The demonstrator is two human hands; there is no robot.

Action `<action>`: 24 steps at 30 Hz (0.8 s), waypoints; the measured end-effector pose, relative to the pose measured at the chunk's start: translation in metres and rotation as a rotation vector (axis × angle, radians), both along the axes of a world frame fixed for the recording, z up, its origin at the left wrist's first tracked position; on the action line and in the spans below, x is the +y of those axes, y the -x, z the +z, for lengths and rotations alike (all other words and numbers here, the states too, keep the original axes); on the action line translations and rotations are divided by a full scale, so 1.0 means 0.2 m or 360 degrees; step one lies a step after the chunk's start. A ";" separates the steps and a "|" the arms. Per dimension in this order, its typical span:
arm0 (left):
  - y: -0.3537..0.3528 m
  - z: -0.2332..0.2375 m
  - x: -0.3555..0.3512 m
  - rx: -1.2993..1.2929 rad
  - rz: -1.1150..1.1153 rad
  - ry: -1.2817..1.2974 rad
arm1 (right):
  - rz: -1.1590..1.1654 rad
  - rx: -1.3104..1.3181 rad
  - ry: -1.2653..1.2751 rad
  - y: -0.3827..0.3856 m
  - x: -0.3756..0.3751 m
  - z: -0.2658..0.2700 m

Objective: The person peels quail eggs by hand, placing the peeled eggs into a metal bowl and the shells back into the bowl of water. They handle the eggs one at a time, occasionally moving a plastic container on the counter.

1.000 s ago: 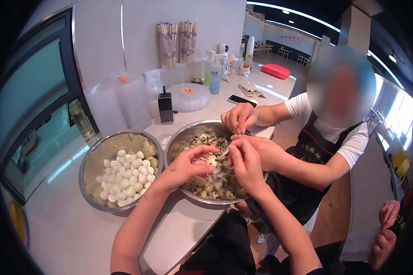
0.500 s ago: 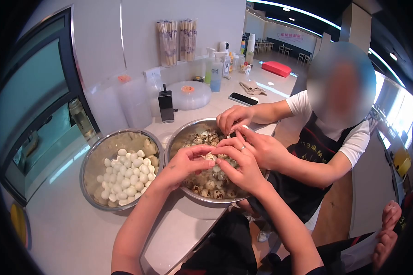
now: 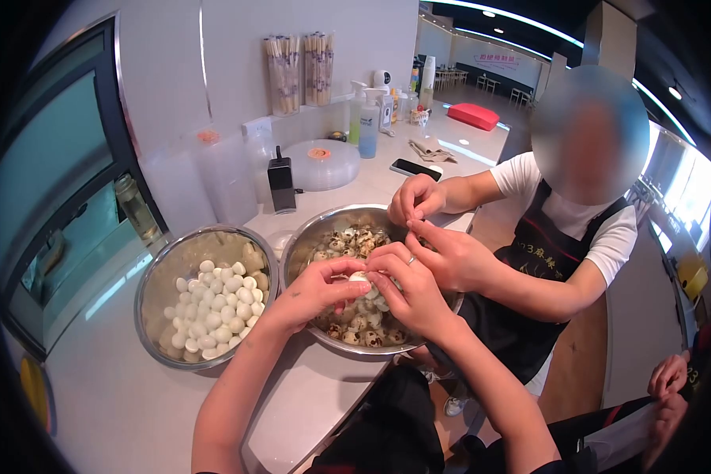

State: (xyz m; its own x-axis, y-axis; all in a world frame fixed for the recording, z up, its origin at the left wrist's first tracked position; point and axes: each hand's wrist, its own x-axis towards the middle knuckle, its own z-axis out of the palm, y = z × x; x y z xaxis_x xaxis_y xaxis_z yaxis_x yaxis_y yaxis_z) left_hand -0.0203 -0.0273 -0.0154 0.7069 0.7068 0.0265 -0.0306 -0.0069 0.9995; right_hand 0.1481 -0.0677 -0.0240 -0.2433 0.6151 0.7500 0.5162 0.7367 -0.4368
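The half-curled left hand [image 3: 321, 292] pinches a small, white, oval egg [image 3: 359, 277] above the round, shiny steel bowl [image 3: 299, 257] at the white counter's [image 3: 296, 407] edge. The bent-fingered right hand [image 3: 409, 291], apart a second ago, meets it; fingers hide its long axis.

- Left hand [image 3: 322, 287] curls inward, thumb below bent fingers.
- Right hand [image 3: 412, 291] arches opposite, its fingertips close to the left's.
- Left forearm [image 3: 235, 387] and right forearm [image 3: 494, 379], both bare, converge as they reach forward.
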 end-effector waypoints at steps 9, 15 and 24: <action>-0.01 0.00 -0.03 -0.0093 0.0105 0.0004 | -0.0061 0.0172 -0.0038 -0.01 0.01 -0.01; 0.01 0.01 -0.03 -0.0194 0.0096 0.0044 | -0.0042 0.0144 -0.0010 -0.02 -0.01 0.00; 0.01 -0.01 -0.01 -0.0331 0.0196 0.0132 | 0.0001 0.0391 0.0124 -0.02 -0.01 -0.01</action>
State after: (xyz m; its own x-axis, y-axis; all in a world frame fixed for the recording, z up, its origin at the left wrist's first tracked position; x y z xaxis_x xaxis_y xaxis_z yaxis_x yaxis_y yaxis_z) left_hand -0.0223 -0.0284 -0.0181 0.6009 0.7929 0.1009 -0.2398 0.0584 0.9691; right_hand 0.1513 -0.0699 -0.0263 -0.0601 0.6734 0.7368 0.3869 0.6962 -0.6047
